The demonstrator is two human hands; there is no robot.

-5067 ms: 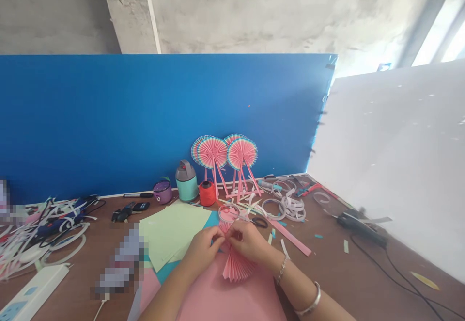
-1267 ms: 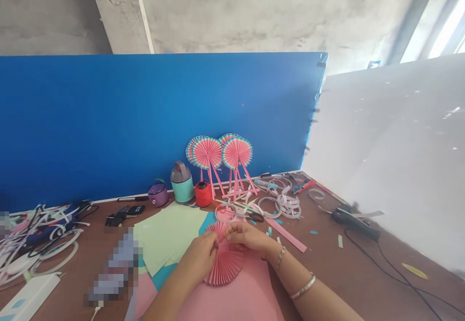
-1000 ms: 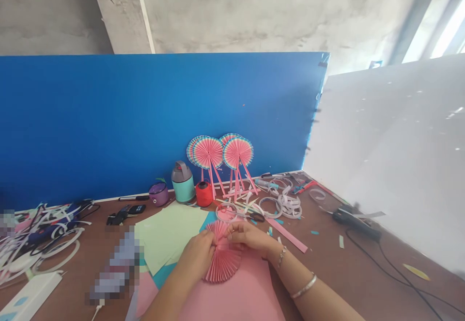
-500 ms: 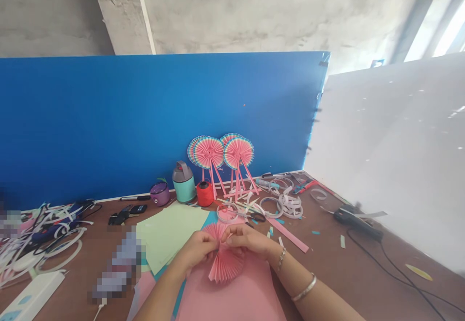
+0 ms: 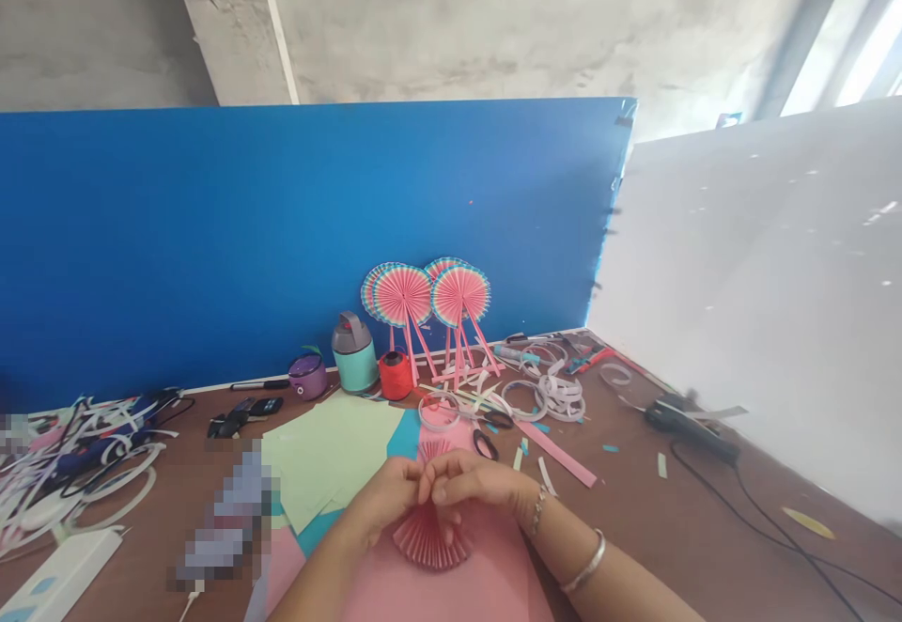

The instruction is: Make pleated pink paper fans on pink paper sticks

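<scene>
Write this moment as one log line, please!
left hand, right hand: holding pink pleated paper near its middle | underneath: pink paper sheet | farther back: round paper fans, blue panel

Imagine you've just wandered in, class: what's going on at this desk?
A person's left hand and right hand meet at the middle of a piece of pleated pink paper, which fans out above and below them; the fingers hide the exact grip. Under it lies a flat pink sheet, with pale green sheets to the left. Black-handled scissors lie beyond the right hand. Farther back, pleated discs stand on pink legs before a blue panel.
</scene>
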